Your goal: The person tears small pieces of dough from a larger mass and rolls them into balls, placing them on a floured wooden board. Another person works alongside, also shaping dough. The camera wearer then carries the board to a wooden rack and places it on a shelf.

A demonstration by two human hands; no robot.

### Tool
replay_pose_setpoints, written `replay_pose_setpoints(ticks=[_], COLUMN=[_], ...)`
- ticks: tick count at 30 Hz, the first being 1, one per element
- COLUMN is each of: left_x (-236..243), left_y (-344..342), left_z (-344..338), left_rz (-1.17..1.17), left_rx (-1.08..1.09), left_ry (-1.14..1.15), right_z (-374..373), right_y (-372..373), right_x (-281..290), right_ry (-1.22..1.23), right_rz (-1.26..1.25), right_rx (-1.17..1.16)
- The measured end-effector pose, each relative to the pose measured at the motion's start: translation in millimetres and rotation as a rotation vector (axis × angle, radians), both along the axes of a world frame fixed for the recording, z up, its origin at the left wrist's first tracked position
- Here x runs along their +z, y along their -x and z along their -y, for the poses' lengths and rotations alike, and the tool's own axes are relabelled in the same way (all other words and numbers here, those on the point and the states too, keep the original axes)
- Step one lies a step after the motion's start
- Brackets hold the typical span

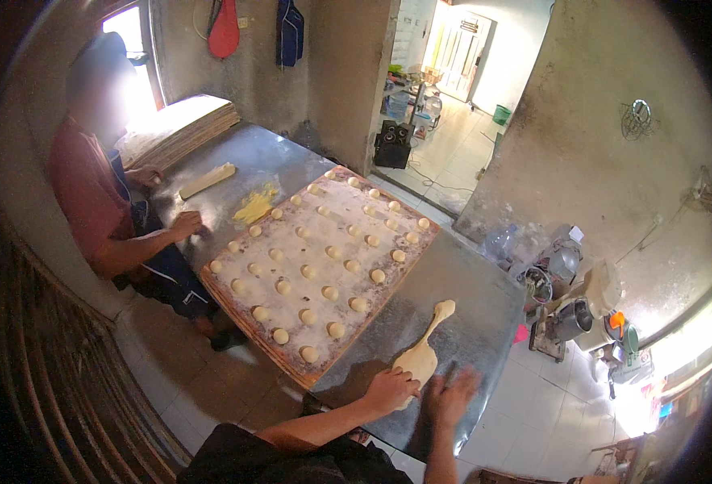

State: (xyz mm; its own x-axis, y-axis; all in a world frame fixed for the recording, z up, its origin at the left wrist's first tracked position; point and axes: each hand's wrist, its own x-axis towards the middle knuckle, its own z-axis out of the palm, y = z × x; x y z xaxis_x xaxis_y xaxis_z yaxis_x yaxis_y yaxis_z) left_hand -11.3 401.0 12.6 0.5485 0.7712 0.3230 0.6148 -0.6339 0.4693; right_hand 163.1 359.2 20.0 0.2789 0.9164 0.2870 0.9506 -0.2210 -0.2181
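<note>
The pale dough (419,360) is long, broad-bodied, thin-necked and round-tipped.

Just right of the floured board (344,198), we have a free strip of metal table (428,274) where a hand can pass. Farther right of the board, the long dough (422,359) and our two hands, left (391,389) and right (453,395), stand in the way. Upon the board, the dough balls (309,354) leave us only gaps. Left of the board, the other person's hand (187,224) and a dough roll (208,181) obstruct us.
</note>
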Motion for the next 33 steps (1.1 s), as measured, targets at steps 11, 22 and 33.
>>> replay_pose_setpoints(ticks=[11,22,33], left_x=[23.4,42.2,61.2], left_y=[12.9,78.6,153.4], left_z=[15.8,21.2,13.7], left_rz=[0.138,0.264,0.361], left_rx=[0.011,0.106,0.158], left_ry=[0.076,0.175,0.235], right_z=[10.5,44.4,37.3], right_y=[0.3,1.1,-20.0], right_x=[-51.0,-27.4,14.4], right_ry=[0.073,0.194,-0.193], right_rz=[-0.156,-0.304,-0.334], right_rx=[0.195,0.145,-0.328])
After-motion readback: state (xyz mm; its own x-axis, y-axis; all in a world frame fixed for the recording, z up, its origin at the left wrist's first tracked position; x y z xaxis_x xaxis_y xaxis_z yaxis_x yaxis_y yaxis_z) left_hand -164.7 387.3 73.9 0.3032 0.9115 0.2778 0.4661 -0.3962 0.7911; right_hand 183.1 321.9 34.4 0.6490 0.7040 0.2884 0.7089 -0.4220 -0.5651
